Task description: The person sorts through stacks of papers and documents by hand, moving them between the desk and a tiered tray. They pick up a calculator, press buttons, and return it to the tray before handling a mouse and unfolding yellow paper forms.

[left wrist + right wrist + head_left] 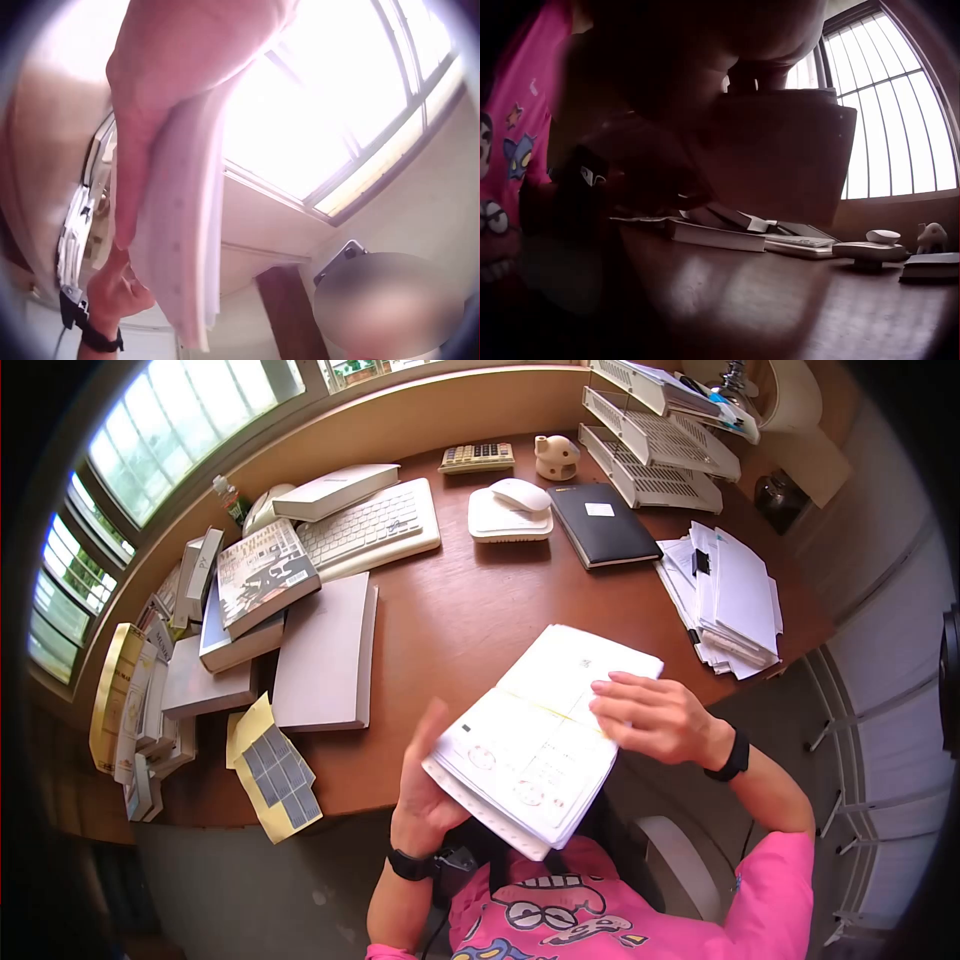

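Note:
A thick stack of printed papers [530, 750] is held tilted above the front of the desk, close to the pink shirt. Red round stamps mark its lower sheets, and a thin yellow line crosses it. My left hand [425, 785] holds the stack at its left side, thumb raised and blurred; part of this hand is hidden beneath the sheets. My right hand [655, 720] grips the right edge, fingers lying over the top sheet. In the left wrist view, small holes run along the stack's edge [180, 247]. The right wrist view shows its dark underside [780, 157].
Books [265, 575] pile at the left, beside a grey box file [325, 650] and a yellow sheet [275, 770]. Behind stand a keyboard [375, 530], mouse [520, 495] and black notebook [600, 525]. Clipped papers [725, 600] lie right, below tiered trays [660, 450].

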{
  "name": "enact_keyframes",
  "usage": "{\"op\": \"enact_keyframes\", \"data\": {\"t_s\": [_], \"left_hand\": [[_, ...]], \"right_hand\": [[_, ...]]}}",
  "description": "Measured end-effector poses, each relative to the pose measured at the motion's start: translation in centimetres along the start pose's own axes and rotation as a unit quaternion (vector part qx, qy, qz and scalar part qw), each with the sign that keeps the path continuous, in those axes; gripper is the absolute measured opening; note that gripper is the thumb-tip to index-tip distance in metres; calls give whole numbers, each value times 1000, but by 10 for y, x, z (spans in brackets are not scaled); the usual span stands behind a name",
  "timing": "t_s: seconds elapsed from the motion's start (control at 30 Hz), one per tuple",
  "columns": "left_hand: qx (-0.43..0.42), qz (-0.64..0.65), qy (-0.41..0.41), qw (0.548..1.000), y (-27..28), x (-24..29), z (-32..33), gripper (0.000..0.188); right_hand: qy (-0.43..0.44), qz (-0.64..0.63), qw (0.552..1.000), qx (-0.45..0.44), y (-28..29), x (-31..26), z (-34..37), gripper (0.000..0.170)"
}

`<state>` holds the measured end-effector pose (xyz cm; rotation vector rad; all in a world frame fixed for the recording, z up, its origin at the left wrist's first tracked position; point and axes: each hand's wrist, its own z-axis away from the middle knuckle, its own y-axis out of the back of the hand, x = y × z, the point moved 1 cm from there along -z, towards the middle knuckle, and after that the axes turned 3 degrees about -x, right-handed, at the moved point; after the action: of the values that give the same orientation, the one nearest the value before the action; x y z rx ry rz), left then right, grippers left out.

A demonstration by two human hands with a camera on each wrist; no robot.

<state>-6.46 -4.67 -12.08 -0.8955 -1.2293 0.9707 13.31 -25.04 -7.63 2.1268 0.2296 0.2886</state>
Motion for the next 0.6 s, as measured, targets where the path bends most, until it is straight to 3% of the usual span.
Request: {"op": "enact_keyframes", "data": {"t_s": [0.03, 0.1, 0.2, 0.23, 0.3, 0.37, 0.47, 0.6], "left_hand": [[71, -98, -7, 993, 5, -1, 5, 66], [104, -146, 67, 982, -9, 0, 11, 52], [116, -216, -3, 969, -11, 4, 10, 47], [132, -242, -20, 961, -8, 6, 10, 46], [125, -270, -62, 953, 10, 3, 8, 50], [173, -416, -111, 886, 26, 2, 5, 56], [181, -419, -102, 884, 31, 6, 6, 59], [183, -391, -98, 896, 31, 4, 6, 56]], "right_hand": [[2, -2, 1000, -3, -2, 3, 0, 15], [-105, 55, 992, -31, -2, 21, -3, 23], [-347, 135, 927, -35, 10, 80, 24, 40], [-401, 197, 894, -26, 13, 114, 52, 48], [-557, 250, 785, -108, 33, 155, 87, 55], [-654, 223, 699, -185, 39, 179, 125, 67], [-713, 139, 673, -141, 34, 192, 153, 78], [-713, 101, 668, -187, 43, 195, 143, 87]]}}
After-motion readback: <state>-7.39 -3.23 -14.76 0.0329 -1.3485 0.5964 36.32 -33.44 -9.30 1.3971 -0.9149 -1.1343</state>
